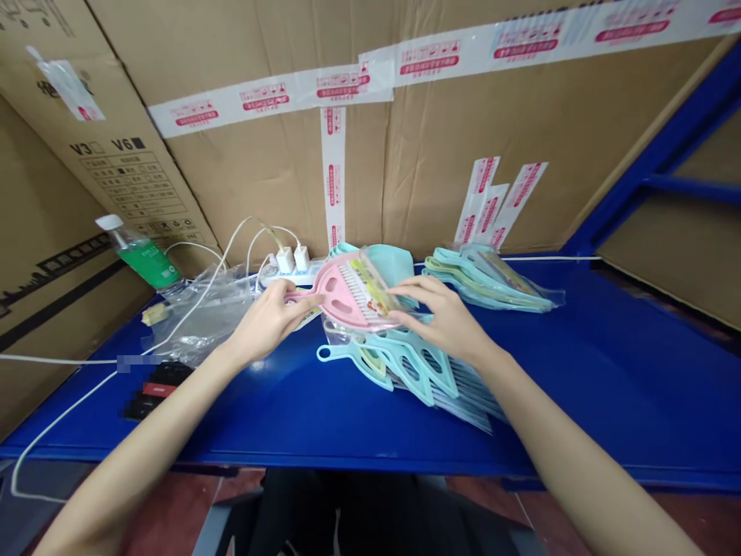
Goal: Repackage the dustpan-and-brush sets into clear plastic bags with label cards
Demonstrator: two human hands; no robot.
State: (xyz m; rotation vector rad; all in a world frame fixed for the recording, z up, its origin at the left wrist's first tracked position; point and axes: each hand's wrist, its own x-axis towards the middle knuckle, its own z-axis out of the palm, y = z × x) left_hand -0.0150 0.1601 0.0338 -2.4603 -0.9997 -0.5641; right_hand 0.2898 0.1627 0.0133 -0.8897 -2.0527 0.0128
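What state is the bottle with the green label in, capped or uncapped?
Capped: the bottle has its white cap seated over the neck.

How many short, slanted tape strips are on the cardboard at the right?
3, low on the cardboard: the left strip, the middle strip close beside it, and the right strip, which leans most. None seems hidden.

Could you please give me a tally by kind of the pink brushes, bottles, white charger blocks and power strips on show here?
Pink brush: 1
Bottle: 1
White charger blocks: 2
Power strip: 1
Total: 5
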